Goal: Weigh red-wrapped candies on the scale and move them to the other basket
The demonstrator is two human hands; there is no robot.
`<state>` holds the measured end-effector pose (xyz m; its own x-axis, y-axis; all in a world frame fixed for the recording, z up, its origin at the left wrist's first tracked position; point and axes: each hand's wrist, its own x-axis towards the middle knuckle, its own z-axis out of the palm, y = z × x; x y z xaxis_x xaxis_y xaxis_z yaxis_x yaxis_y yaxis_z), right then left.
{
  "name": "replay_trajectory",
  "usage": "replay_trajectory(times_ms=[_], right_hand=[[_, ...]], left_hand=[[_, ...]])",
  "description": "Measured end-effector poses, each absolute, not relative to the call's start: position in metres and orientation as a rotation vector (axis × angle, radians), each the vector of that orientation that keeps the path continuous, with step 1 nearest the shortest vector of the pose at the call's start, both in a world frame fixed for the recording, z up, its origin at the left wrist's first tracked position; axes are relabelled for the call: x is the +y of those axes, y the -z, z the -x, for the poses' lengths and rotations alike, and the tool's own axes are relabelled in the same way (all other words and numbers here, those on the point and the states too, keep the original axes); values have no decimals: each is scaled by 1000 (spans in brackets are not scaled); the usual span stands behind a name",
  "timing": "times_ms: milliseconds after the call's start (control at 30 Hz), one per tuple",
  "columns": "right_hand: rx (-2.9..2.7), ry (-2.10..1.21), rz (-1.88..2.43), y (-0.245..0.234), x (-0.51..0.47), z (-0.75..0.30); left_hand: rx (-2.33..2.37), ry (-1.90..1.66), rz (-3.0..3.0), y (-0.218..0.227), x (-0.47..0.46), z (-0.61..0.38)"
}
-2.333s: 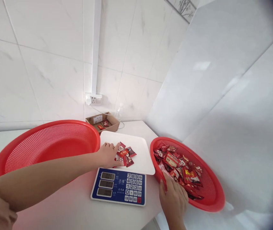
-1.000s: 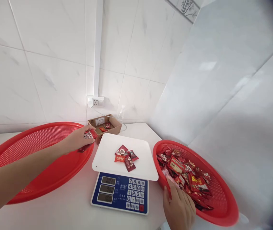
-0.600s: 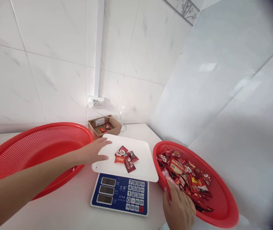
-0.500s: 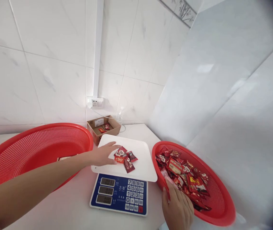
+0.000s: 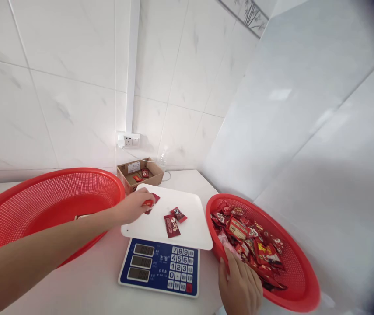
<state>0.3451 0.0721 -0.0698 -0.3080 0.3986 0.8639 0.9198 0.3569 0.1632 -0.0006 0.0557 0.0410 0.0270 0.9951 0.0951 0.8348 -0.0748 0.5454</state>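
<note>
My left hand (image 5: 134, 205) is closed on small red candy packets (image 5: 154, 199) over the left part of the white scale pan (image 5: 191, 210). Its fingers partly hide them, so their number is unclear. Two more wrapped candies, a dark red packet (image 5: 172, 226) and a smaller one (image 5: 179, 215), lie on the pan. Below it is the blue keypad panel of the digital scale (image 5: 160, 267). My right hand (image 5: 240, 282) grips the near rim of the right red basket (image 5: 300, 271), its fingers over the edge. Several red candy packets (image 5: 239, 228) fill much of that basket.
At the left stands another red basket (image 5: 71, 190), with a pale item partly hidden behind my forearm. A cardboard box (image 5: 155, 178) holding a few red packets sits behind the pan, beside a clear plastic bottle (image 5: 163, 158). A wall socket (image 5: 129, 140) is above.
My left hand has closed on packets from the pan's pile and moved them left. Two candies stay on the pan. My right hand keeps its hold on the basket rim.
</note>
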Motion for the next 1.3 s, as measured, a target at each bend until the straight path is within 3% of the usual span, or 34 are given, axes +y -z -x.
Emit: replay_trajectory(times_ms=[133, 333, 800, 1100, 1300], right_hand=[[-1881, 888, 1149, 68, 72, -345], [-1856, 900, 1141, 70, 73, -346], [-1907, 880, 1225, 70, 69, -345], [-1870, 850, 1191, 77, 72, -347], [-1899, 830, 1190, 74, 71, -347]], left_hand=[[2080, -672, -1915, -56, 24, 50], [2237, -379, -1903, -62, 5, 80], [1368, -115, -2506, -21, 97, -65], [1539, -163, -2498, -21, 101, -73], [1888, -564, -2259, -64, 67, -8]])
